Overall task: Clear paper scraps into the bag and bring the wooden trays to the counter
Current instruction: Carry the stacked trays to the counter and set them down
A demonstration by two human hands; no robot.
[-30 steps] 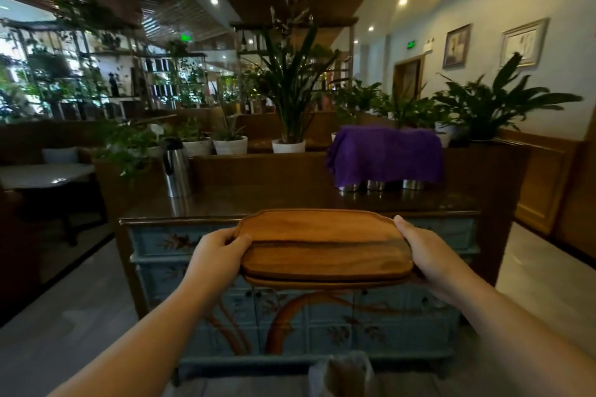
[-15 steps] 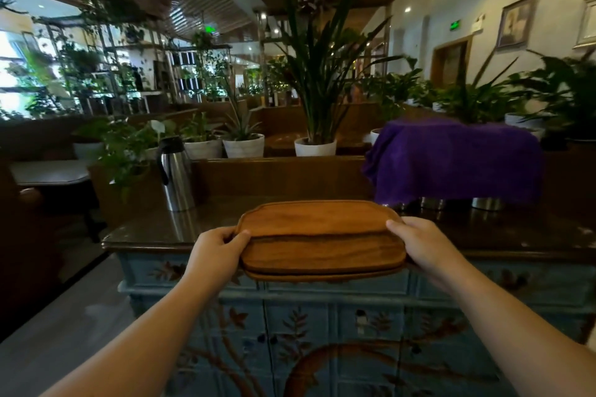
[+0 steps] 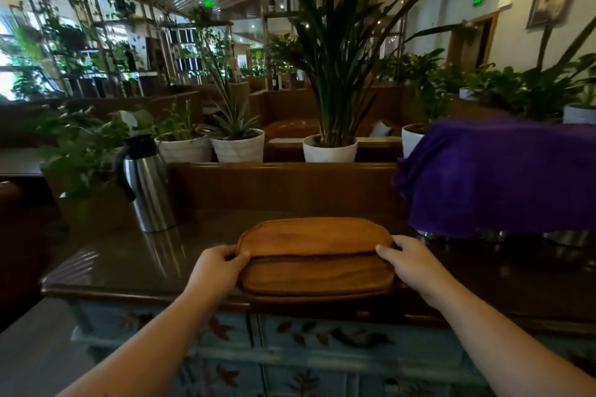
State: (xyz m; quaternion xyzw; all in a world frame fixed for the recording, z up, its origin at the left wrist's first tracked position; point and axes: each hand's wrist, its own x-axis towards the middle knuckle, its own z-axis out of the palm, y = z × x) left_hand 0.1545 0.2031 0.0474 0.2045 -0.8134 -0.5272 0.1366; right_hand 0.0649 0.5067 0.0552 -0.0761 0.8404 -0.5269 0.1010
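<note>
Head view, nearest first: the left hand (image 3: 215,269) and right hand (image 3: 407,263) each grip one short end of the stacked wooden trays (image 3: 316,256), fingers curled over the rims. The trays sit at the front edge of the bench (image 3: 135,264), a dark glossy top over a blue painted cabinet (image 3: 322,345). Behind and left of the trays stands a steel thermos jug (image 3: 145,184); behind and right, a purple cloth (image 3: 496,177) drapes over metal containers. Beyond the trays, a wooden ledge carries white plant pots (image 3: 329,148), with leafy shelving and a dim dining room further back.
</note>
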